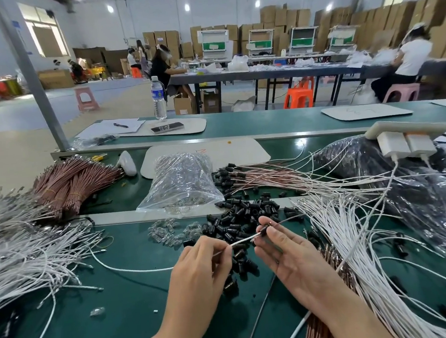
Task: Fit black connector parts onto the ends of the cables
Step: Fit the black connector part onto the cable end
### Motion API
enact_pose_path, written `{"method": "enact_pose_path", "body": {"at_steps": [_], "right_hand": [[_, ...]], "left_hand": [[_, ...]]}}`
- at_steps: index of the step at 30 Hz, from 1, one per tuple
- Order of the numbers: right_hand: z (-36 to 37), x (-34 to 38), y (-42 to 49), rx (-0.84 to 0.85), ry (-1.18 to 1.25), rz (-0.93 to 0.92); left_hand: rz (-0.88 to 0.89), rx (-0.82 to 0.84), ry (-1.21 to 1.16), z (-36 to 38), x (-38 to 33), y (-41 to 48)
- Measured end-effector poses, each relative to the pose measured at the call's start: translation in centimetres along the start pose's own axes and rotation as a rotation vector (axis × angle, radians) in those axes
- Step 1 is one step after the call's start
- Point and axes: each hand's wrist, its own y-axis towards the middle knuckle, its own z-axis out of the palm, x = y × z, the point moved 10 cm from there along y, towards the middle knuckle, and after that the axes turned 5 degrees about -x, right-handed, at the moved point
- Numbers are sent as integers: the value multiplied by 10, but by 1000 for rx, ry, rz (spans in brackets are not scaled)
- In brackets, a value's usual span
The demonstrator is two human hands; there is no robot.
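Note:
My left hand (202,270) pinches a white cable (242,241) near its end, above the green bench. My right hand (284,252) pinches a small black connector part (263,229) between thumb and fingertips. The white cable's tip meets the connector from the left. A thin brown cable (287,220) leaves the connector to the right. Behind both hands lies a heap of loose black connector parts (244,217).
White cables (23,259) pile at the left and white cables (355,238) fan at the right. Brown cable bundles (71,183), a clear bag (181,182), small glass bulbs (168,233), finished cables (265,177) and a dark bag (418,185) crowd the green bench (108,324).

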Motion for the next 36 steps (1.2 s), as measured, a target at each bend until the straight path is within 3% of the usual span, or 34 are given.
{"method": "enact_pose_path", "body": {"at_steps": [4,10,14,17,27,36], "right_hand": [[5,0,-3,65,17,32],[9,-4,-6,112,-4,77],[19,-12,-10,171,-104,98],[19,-17,-10,149,-224,86],[23,-20,-9,157,-282,55],[9,-10,-3,1,-276,-39]], "left_hand": [[37,24,-5,3,-5,0],[-100,37,-160,3,11,-2],[-67,75,-175,7,5,-2],[-54,117,-214,9,0,-2],[-97,217,-265,22,5,-3],[-105,133,-289,18,12,1]]}}
